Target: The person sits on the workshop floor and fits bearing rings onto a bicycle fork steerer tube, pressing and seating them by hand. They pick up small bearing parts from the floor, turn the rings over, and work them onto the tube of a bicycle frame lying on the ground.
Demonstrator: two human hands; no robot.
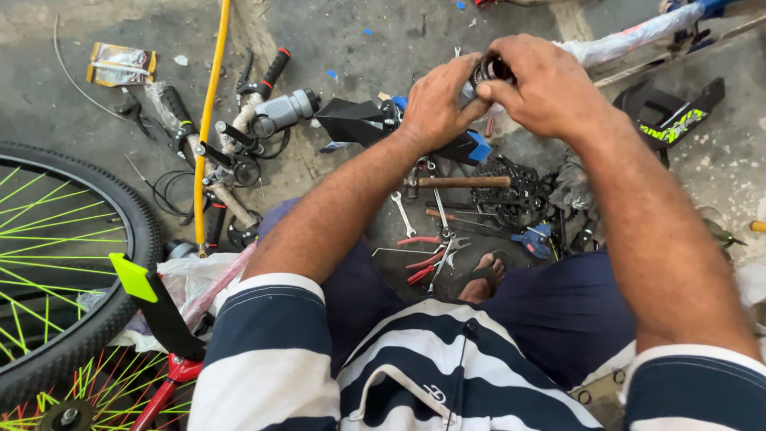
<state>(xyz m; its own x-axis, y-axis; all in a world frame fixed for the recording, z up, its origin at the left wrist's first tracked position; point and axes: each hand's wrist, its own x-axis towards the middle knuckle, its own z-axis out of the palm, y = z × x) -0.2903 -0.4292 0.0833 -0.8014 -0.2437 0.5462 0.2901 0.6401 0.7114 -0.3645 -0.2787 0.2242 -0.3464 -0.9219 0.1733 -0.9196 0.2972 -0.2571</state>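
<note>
Both hands meet at the top centre of the head view around a small round black and metal bicycle part. My left hand cups it from the left, and my right hand pinches it from the right with thumb and fingers. Most of the part is hidden by the fingers. Directly below the hands, on the concrete floor, lie a wooden-handled hammer, a wrench, red-handled pliers and a black chain and sprocket set.
A bicycle wheel with green spokes fills the left edge, with a black and green fender beside it. Handlebars with grips and shifters and a yellow tube lie at upper left. A wrapped blue frame tube runs at upper right.
</note>
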